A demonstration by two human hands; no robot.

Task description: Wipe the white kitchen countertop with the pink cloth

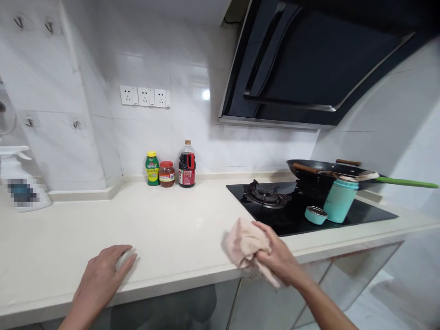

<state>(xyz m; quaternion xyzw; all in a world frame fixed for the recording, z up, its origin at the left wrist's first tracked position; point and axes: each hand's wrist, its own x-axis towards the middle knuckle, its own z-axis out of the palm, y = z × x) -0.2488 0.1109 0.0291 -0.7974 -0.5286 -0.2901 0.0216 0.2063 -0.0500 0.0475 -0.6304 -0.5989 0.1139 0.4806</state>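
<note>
Bunched in my right hand (277, 254) is a pale pink cloth (245, 243), held at the front of the white countertop (165, 224), just left of the black gas stove (275, 220). Part of the cloth hangs down past the counter's front edge. My left hand (105, 270) is over the counter near its front edge, thumb and fingers apart, with nothing in it. Whether its fingertips touch the surface I cannot tell.
Against the back wall stand a green bottle (152, 169), a red-lidded jar (167, 175) and a dark sauce bottle (187, 167). A white spray bottle (25, 183) is far left. The stove bears a wok (309, 169), a turquoise flask (341, 201) and its cup-like lid (315, 215). A range hood (309, 59) overhangs.
</note>
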